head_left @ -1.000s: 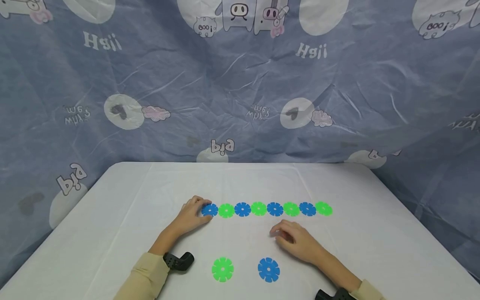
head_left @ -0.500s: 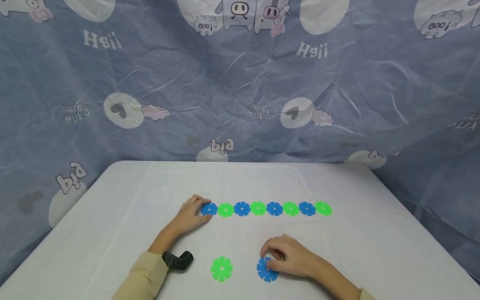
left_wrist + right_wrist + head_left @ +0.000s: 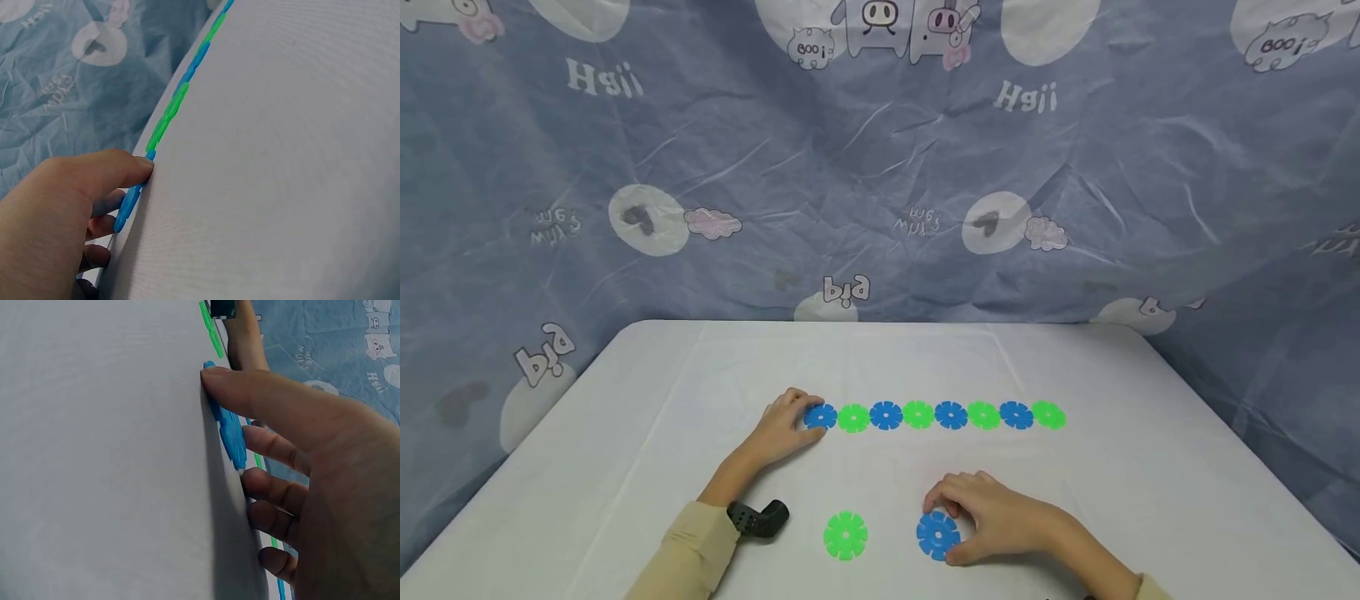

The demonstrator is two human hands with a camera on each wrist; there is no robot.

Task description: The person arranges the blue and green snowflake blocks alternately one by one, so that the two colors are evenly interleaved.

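Note:
In the head view, several notched plastic discs form a straight row across the table, alternating blue and green and set edge to edge. My left hand (image 3: 784, 429) pinches the blue disc (image 3: 822, 417) at the row's left end between thumb and fingers; the left wrist view has the same blue disc (image 3: 129, 206) flat beneath the thumb tip. Nearer to me, my right hand (image 3: 996, 517) grips a separate blue disc (image 3: 937, 535) by its rim, thumb on the near edge and index finger on the far one. In the right wrist view that disc (image 3: 231, 437) appears edge-on.
A loose green disc (image 3: 846, 535) lies on the white table (image 3: 700, 567) to the left of the right hand's disc. The row ends on the right with a green disc (image 3: 1048, 415). Behind the table hangs a blue patterned cloth (image 3: 865, 167).
My right hand has come down toward me from near the row to the loose blue disc, and its thumb and finger now span that disc. The left hand has stayed put.

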